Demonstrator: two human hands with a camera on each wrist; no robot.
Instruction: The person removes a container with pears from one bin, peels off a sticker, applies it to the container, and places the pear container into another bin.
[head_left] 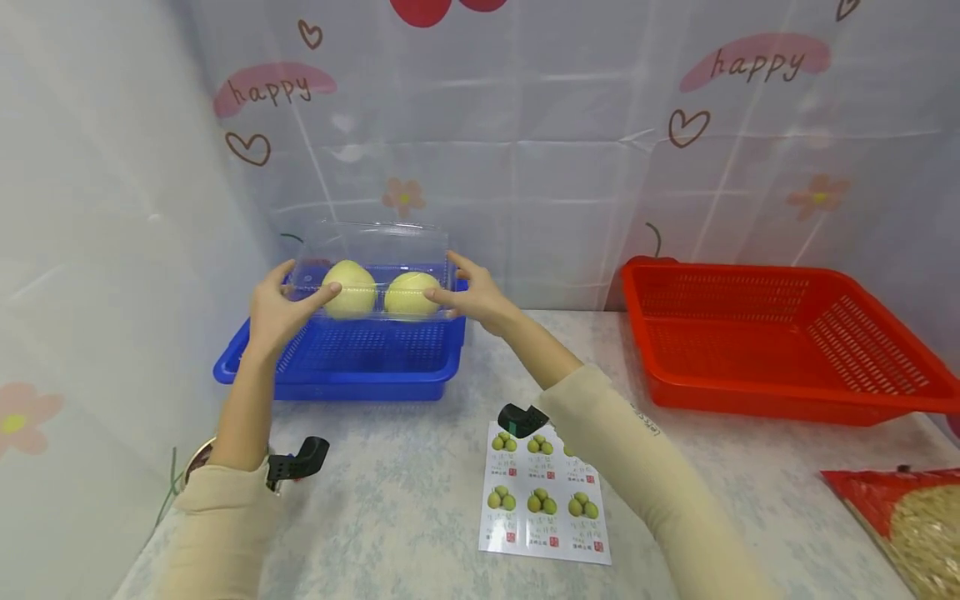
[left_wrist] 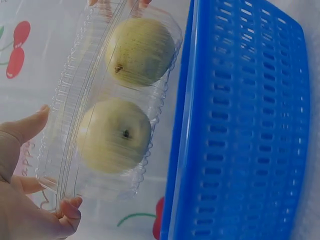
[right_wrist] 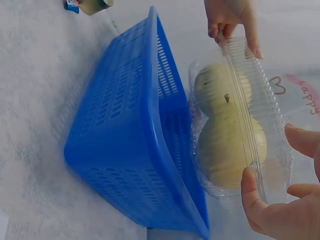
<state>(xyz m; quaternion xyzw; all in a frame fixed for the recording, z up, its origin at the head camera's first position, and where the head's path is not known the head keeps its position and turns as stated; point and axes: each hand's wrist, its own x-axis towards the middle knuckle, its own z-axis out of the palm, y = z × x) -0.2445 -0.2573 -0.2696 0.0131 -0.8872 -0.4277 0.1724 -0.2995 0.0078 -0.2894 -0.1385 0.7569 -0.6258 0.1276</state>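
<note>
A clear plastic clamshell box [head_left: 386,242] with two pale yellow-green pears [head_left: 350,289] inside is held up in front of me, over the blue basket [head_left: 360,390]. My left hand [head_left: 279,310] grips its left end, thumb on the near side. The right hand [head_left: 480,298] holds the opposite end between thumb and fingers. In the left wrist view, both pears [left_wrist: 114,135] show through the ribbed plastic, with the box's rim seam [left_wrist: 75,120] running alongside them. The right wrist view has the box [right_wrist: 277,160] beside the blue basket's rim [right_wrist: 150,100].
A red basket [head_left: 757,402] stands at the right. On the table lies a sheet of pear-printed labels [head_left: 542,500], partly under the right forearm. A red-edged bag [head_left: 918,533] is at the lower right, and a round dish [head_left: 198,458] shows behind the left forearm.
</note>
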